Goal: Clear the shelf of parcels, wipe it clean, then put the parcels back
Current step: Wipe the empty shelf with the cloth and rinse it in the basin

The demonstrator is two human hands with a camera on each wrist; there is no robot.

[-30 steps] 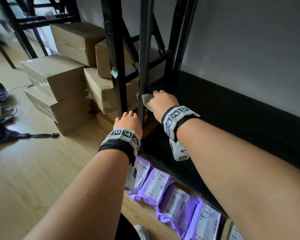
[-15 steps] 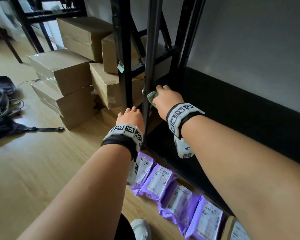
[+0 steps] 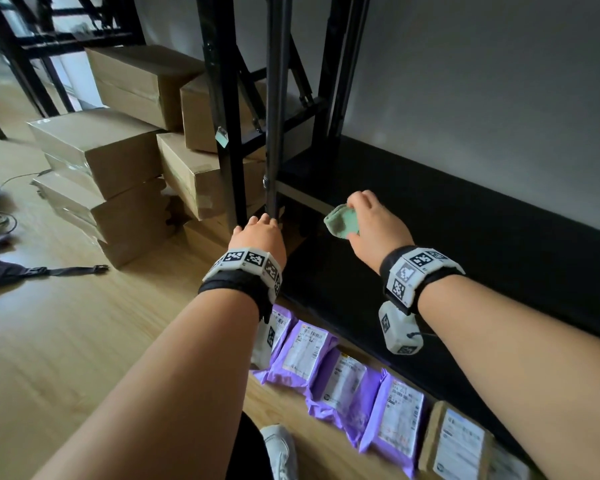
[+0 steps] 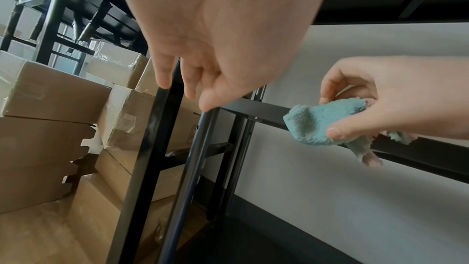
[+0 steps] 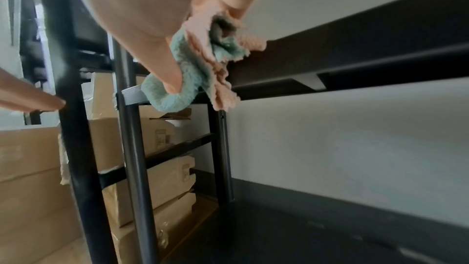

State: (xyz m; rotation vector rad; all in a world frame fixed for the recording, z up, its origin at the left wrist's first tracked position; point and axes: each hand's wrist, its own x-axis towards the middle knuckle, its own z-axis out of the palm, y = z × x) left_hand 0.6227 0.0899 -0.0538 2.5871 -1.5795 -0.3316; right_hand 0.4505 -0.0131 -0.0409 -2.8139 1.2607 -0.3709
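The black shelf [image 3: 482, 216] is bare along its length. My right hand [image 3: 368, 223] pinches a crumpled green cloth [image 3: 342, 225] just above the shelf's left end, beside the side rail. In the left wrist view the cloth [image 4: 319, 125] sits between the thumb and fingers of the right hand [image 4: 380, 107]. My left hand [image 3: 257, 233] has loose fingers, and their tips touch the black and grey upright posts [image 4: 200, 148]. Several purple parcels [image 3: 305, 355] lie in a row on the wooden floor in front of the shelf.
Taped cardboard boxes [image 3: 108, 157] are stacked left of the shelf frame and behind it. A brown parcel [image 3: 461, 445] ends the purple row. A dark bag with a strap [image 3: 14, 271] lies on the floor at far left. A white shoe [image 3: 278, 448] is below my arms.
My right hand has carried the cloth away from the upright post, to the right over the shelf's left end. The left hand has stayed at the posts.
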